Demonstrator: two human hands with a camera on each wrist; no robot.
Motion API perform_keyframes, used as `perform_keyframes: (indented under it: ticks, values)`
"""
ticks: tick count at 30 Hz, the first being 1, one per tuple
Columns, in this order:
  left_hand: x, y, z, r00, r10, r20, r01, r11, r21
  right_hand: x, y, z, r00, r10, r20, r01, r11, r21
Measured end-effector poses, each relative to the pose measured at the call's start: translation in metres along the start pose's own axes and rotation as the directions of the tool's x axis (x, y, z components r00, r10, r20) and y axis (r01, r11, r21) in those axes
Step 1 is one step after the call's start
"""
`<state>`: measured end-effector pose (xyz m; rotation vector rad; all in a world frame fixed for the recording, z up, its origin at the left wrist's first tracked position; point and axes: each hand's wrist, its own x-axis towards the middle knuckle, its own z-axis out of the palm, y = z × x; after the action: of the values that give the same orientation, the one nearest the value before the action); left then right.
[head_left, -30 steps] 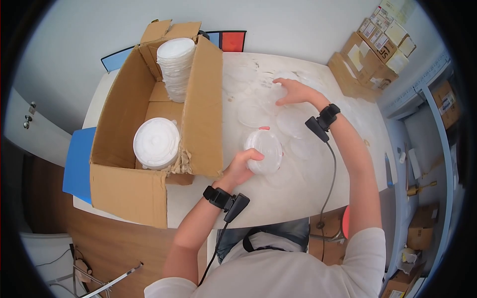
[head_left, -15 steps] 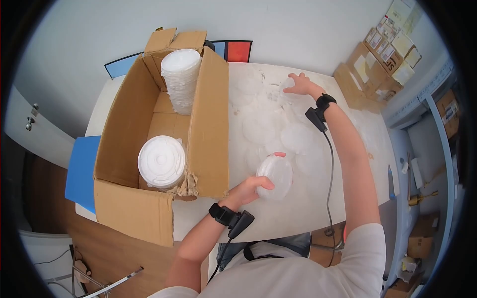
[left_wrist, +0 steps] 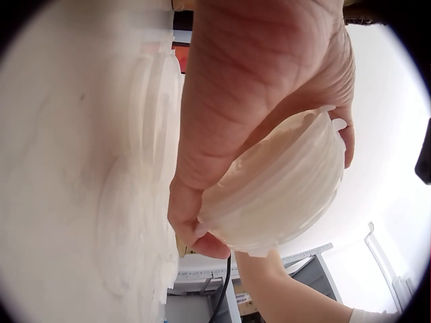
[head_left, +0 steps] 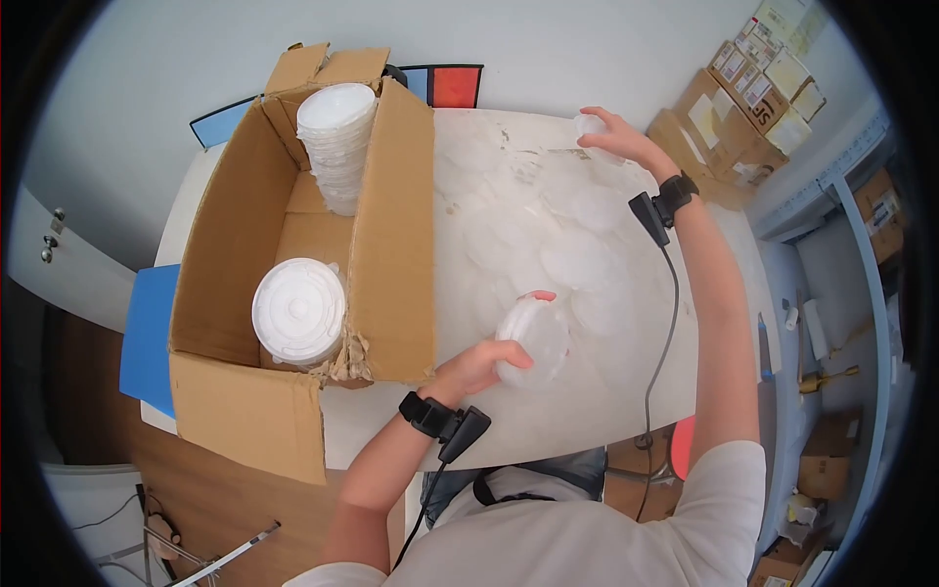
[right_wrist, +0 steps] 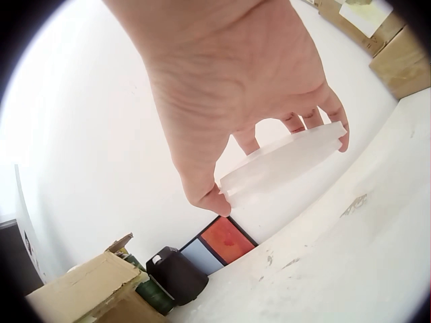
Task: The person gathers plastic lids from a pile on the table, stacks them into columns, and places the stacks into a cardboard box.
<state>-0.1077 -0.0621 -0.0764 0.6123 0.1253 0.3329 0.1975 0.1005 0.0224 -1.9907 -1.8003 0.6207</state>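
The left hand (head_left: 476, 366) grips a small stack of translucent round lids (head_left: 534, 342) above the table's front part; in the left wrist view thumb and fingers wrap the lids (left_wrist: 286, 188) from both sides. Far back on the right, the right hand (head_left: 626, 140) pinches one translucent lid (head_left: 591, 125) by its edges. The right wrist view shows that lid (right_wrist: 283, 161) held between thumb and fingertips, above the table surface. More translucent lids (head_left: 582, 262) lie spread and overlapping on the white table, hard to tell apart.
An open cardboard box (head_left: 396, 245) stands on the left, holding a tall stack of white lids (head_left: 335, 147) and another stack (head_left: 299, 311) nearer the front. Taped cartons (head_left: 719, 127) are at the back right. A cable (head_left: 671, 333) hangs from the right wrist camera.
The right hand has moved back and to the right across the table, and a lid is now seen in its fingers. The left hand still holds its lids, a little nearer the front edge.
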Motion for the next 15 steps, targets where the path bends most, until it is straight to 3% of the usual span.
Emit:
perform_keyframes:
  ticks: [2,9,11,12,14,15]
  values:
    - [0.002,-0.002,-0.001,1.000,0.016,0.004,-0.016,1.000,0.005,0.000,-0.001,0.002,0.999,0.020,-0.045,-0.030,0.972,-0.231]
    - [-0.003,-0.001,-0.003,1.000,-0.008,-0.029,0.009,1.000,0.026,0.039,0.014,0.040,0.998,-0.039,-0.048,0.025,0.964,-0.263]
    - [-0.004,-0.002,-0.003,1.000,-0.002,-0.030,0.002,1.000,0.000,0.020,-0.003,0.036,0.990,-0.140,-0.012,0.138,0.986,-0.091]
    - [-0.004,-0.003,-0.003,1.000,0.011,-0.029,-0.011,1.000,-0.013,0.001,-0.019,0.033,0.992,-0.128,-0.009,0.127,0.988,-0.090]
    - [-0.002,-0.005,-0.002,0.997,0.064,-0.035,-0.066,0.996,-0.053,-0.050,-0.064,0.025,0.969,-0.159,0.190,0.101,0.954,0.284]
    - [0.000,-0.005,0.000,0.994,0.099,-0.049,-0.102,0.992,-0.069,-0.072,-0.072,0.026,0.945,-0.253,0.206,0.178,0.929,0.326]
